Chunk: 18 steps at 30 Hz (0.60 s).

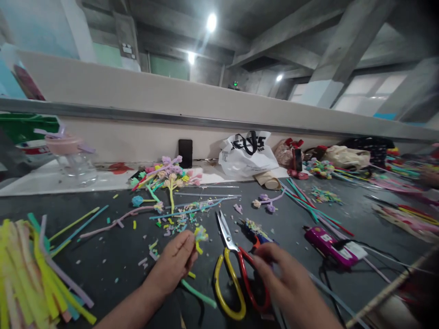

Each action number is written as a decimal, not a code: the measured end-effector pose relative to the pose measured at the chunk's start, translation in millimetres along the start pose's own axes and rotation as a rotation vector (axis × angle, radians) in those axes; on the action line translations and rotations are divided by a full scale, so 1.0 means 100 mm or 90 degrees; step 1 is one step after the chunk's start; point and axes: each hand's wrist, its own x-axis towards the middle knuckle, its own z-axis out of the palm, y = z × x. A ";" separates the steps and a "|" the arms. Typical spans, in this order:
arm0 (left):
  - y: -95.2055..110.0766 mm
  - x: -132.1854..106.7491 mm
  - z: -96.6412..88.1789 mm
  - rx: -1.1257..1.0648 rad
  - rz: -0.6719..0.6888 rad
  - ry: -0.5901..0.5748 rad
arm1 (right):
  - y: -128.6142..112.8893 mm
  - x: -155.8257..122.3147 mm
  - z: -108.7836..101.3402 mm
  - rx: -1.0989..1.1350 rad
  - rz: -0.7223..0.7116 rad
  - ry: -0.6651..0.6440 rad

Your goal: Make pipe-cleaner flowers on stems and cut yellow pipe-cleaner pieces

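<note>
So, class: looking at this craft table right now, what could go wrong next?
1. The scissors lie open, blades bare, right beside the right hand; a careless reach may cut.
2. The glue gun lies on the table with its cord trailing; a snag could drag it.
3. The left hand pinches a small flower; it could drop among the scraps.

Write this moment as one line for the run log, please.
left hand: pinches small flower | right hand: over scissors, holding nothing seen | glue gun: on table, right
</note>
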 end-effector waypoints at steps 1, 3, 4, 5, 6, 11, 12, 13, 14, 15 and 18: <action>0.01 -0.01 0.01 0.019 0.006 0.003 | -0.14 -0.04 0.13 -0.005 -0.044 -0.004; 0.02 -0.03 0.02 0.046 0.017 0.003 | -0.40 -0.09 0.37 -0.019 -0.092 0.002; 0.02 -0.03 0.01 0.060 0.024 0.006 | -0.50 -0.09 0.48 -0.026 -0.102 0.016; 0.02 -0.04 0.00 0.076 0.032 0.008 | -0.59 -0.08 0.56 -0.034 -0.106 0.028; 0.01 -0.03 -0.01 0.093 0.040 0.012 | -0.64 -0.07 0.62 -0.039 -0.108 0.038; -0.04 0.01 -0.07 0.144 0.070 0.027 | -0.68 0.05 0.73 -0.043 -0.119 0.048; -0.05 0.02 -0.07 0.142 0.073 0.026 | -0.67 0.06 0.74 -0.041 -0.125 0.048; -0.06 0.03 -0.07 0.137 0.073 0.022 | -0.66 0.08 0.74 -0.040 -0.131 0.047; -0.06 0.04 -0.07 0.129 0.071 0.017 | -0.66 0.09 0.74 -0.039 -0.137 0.045; -0.07 0.05 -0.07 0.122 0.067 0.010 | -0.65 0.10 0.74 -0.040 -0.143 0.043; -0.10 0.07 -0.07 0.109 0.040 -0.010 | -0.63 0.13 0.72 -0.049 -0.164 0.043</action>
